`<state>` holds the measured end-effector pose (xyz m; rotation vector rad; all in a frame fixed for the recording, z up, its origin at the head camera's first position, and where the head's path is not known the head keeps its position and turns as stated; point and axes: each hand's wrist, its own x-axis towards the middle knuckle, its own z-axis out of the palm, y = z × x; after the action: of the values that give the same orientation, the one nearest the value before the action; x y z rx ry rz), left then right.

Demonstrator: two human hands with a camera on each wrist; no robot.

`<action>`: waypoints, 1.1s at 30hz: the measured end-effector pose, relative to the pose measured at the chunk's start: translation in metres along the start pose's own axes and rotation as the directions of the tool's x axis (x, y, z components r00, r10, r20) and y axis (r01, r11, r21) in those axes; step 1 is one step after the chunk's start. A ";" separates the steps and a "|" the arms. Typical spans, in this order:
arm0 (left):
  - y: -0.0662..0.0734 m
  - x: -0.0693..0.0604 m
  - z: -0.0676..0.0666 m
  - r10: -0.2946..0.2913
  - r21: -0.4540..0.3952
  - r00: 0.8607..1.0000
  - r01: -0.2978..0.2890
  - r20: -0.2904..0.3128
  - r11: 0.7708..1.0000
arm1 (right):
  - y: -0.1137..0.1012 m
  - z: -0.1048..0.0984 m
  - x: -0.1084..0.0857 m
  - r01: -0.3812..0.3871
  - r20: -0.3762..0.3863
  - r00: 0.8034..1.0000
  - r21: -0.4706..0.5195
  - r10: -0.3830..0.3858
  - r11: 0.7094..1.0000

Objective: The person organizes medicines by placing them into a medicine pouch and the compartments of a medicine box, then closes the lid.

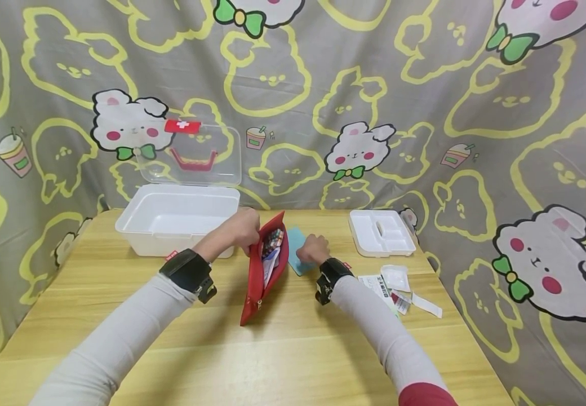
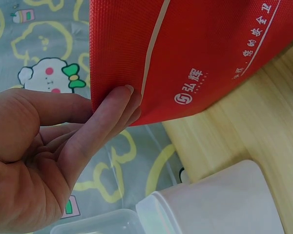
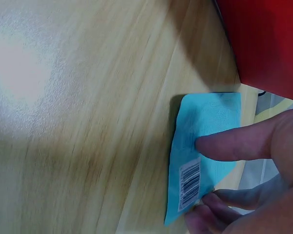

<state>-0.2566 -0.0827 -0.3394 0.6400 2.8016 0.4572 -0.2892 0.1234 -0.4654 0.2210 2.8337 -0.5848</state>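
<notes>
My left hand (image 1: 244, 228) pinches the edge of a red zip pouch (image 2: 185, 58), which stands tilted above the table with its mouth open. Inside it show a patterned bundle (image 1: 272, 241) and some white packets (image 1: 270, 265). Just right of the pouch, my right hand (image 1: 315, 249) pinches a light blue sachet (image 3: 212, 117) with a barcode label. The thumb (image 3: 234, 144) lies across the sachet's face, while the other fingers curl at its edge, partly hidden.
A white box (image 1: 178, 225) with its clear lid (image 1: 222, 152) raised stands at the back left. A white compartment tray (image 1: 361, 239) sits at the back right. In front of it lie a green-and-white packet (image 1: 376, 286), a white packet (image 1: 394, 277) and a white strip (image 1: 427, 305).
</notes>
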 end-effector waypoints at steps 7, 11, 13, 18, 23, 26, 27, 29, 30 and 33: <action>0.000 0.001 0.001 -0.014 -0.029 1.000 0.014 0.004 0.999 | -0.004 0.001 -0.004 -0.016 -0.011 1.000 0.016 0.017 1.000; 0.000 0.001 0.002 -0.019 -0.032 1.000 0.019 0.004 0.999 | -0.003 0.004 -0.003 0.002 -0.042 0.999 0.016 -0.001 1.000; -0.001 0.001 0.002 -0.014 -0.037 1.000 0.014 0.001 0.999 | -0.002 0.006 -0.001 0.007 -0.054 0.999 0.009 -0.007 1.000; -0.002 0.000 0.003 0.026 -0.007 0.999 -0.026 -0.029 1.000 | 0.001 0.008 0.002 0.005 -0.067 0.998 0.029 -0.003 1.000; -0.003 -0.001 0.004 0.055 0.025 0.997 -0.054 -0.054 0.998 | 0.001 0.008 0.004 -0.006 -0.048 0.999 0.061 0.009 0.998; -0.004 -0.001 0.004 0.050 0.011 0.997 -0.050 -0.052 0.999 | 0.002 0.006 0.004 -0.009 -0.040 0.999 0.065 0.012 0.998; -0.003 -0.001 0.004 0.046 0.005 0.998 -0.046 -0.050 0.999 | 0.002 0.006 0.004 -0.008 -0.038 0.999 0.064 0.011 0.998; -0.003 -0.001 0.003 0.040 -0.006 0.998 -0.040 -0.047 0.999 | 0.003 0.004 0.003 -0.003 -0.035 0.999 0.056 0.005 0.998; -0.003 -0.002 0.003 0.039 -0.003 0.998 -0.040 -0.048 0.999 | 0.003 0.003 0.003 0.000 -0.032 0.999 0.052 0.002 0.999; -0.003 -0.002 0.003 0.033 -0.005 0.998 -0.033 -0.050 0.999 | 0.003 0.000 0.003 0.007 -0.019 1.000 0.032 -0.006 0.999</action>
<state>-0.2551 -0.0849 -0.3427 0.6836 2.8390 0.4941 -0.2917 0.1263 -0.4672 0.2246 2.8458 -0.6327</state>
